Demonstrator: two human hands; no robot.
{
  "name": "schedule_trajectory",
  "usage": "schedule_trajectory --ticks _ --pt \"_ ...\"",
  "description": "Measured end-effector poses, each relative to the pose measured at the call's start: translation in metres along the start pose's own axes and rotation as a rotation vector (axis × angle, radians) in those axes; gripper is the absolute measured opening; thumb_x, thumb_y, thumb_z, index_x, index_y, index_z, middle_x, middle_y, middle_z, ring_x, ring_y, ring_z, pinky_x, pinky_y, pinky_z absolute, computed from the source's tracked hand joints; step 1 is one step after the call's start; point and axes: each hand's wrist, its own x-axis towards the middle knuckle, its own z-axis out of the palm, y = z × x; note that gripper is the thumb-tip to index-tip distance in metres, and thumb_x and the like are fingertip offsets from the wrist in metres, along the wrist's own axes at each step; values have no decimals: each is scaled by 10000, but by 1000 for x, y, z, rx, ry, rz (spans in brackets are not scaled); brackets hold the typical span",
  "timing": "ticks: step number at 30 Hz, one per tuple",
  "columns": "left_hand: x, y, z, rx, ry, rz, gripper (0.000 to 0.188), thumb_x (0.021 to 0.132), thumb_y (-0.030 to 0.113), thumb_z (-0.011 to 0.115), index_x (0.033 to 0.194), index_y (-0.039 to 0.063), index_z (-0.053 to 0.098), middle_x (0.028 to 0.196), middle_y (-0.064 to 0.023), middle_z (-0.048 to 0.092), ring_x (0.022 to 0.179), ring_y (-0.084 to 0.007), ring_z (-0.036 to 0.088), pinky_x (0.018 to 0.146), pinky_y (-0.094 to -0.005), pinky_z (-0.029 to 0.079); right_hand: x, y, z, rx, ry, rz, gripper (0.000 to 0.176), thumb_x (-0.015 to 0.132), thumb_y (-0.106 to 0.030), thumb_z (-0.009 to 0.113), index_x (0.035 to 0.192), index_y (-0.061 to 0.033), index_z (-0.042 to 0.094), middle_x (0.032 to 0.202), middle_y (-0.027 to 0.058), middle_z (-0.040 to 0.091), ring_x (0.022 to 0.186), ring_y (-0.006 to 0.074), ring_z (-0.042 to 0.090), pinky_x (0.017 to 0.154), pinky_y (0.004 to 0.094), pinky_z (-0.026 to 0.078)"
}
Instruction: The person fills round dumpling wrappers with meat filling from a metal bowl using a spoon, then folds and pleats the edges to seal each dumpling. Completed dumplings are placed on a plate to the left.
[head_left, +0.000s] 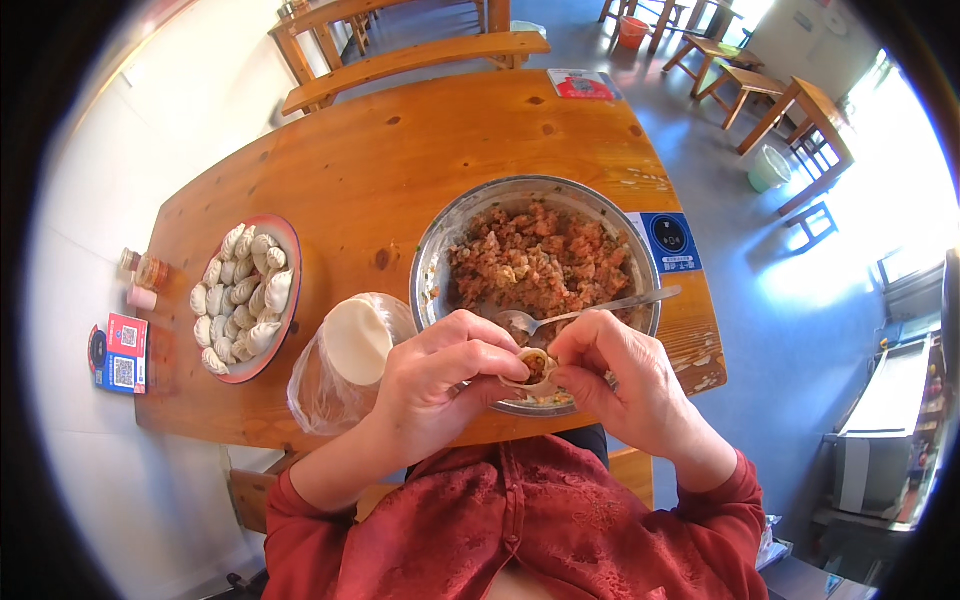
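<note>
A partly folded dumpling (537, 369), its filling showing, is held between my two hands over the near rim of a steel bowl. My left hand (450, 379) grips its left side; the thumb and fingertips of my right hand (630, 382) pinch its right edge. Minced meat filling (544, 259) lies in the metal bowl (525, 182), and a metal spoon (600, 306) rests in it with the handle over the right rim. Left of the bowl, round dough wrappers (358, 341) sit in a clear plastic bag (319, 397). Several pleated dumplings (244, 292) fill a red-rimmed plate (295, 300) farther left.
The wooden table (337, 172) carries seasoning jars (152, 273) and a printed card stand (124, 352) by the left wall. Flat printed cards lie at the right edge (667, 241) and far edge (583, 84). A wooden bench (420, 61) stands beyond.
</note>
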Motion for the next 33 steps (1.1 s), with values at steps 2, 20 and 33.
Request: schedule_trajectory --ticks 2,20,33 --pt "1 0 -1 6 -32 19 309 742 -116 800 979 68 727 1031 -78 669 926 -206 699 770 -306 596 -1 0 0 4 -15 43 147 877 19 723 978 1 618 861 115 631 732 250 652 654 314 527" --pt "-6 -1 12 -135 55 -173 351 810 -44 806 1110 65 658 1077 -75 657 978 -188 697 816 -328 606 -5 2 8 -171 90 -120 154 875 49 725 978 10 617 926 123 636 722 208 690 613 288 547" --pt "-14 -7 26 -1038 152 -363 215 1052 152 590 1230 31 587 1324 -155 607 1154 -233 655 987 -394 581 9 -8 12 106 184 -141 140 878 57 716 970 14 620 866 130 621 738 268 657 636 334 530"
